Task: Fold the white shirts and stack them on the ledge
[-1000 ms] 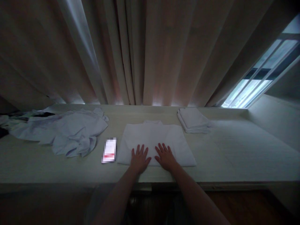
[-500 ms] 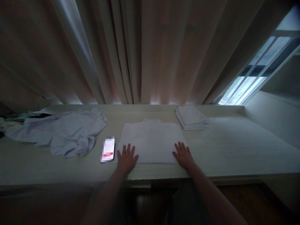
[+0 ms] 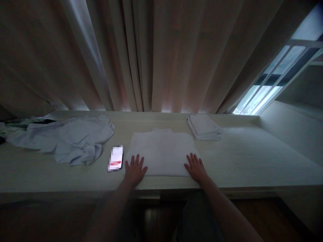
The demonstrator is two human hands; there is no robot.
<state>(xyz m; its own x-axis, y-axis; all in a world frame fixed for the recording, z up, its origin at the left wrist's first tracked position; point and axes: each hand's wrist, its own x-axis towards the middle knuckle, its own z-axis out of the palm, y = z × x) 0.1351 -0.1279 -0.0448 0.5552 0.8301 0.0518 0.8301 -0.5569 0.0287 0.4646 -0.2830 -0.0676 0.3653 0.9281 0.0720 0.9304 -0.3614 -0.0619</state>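
Note:
A white shirt (image 3: 163,153) lies folded flat in front of me, its collar tab pointing toward the curtain. On its near left corner rests my left hand (image 3: 135,170), open, palm down with the fingers spread. My right hand (image 3: 196,167) lies open on the near right corner, fingers also apart. Neither hand grips the cloth. Just left of the shirt is a phone (image 3: 116,158) with a lit, blurred screen. Beyond the shirt's far right corner sits a stack of folded white cloth (image 3: 205,126).
A crumpled heap of white clothing (image 3: 78,137) covers the far left of the pale table (image 3: 252,158). Darker cloth lies at its left end. Behind the table hang long curtains (image 3: 176,60), and a barred window (image 3: 272,77) is at the right.
Both hands stay flat on the shirt's near corners, and the shirt keeps its shape. The view has shifted slightly.

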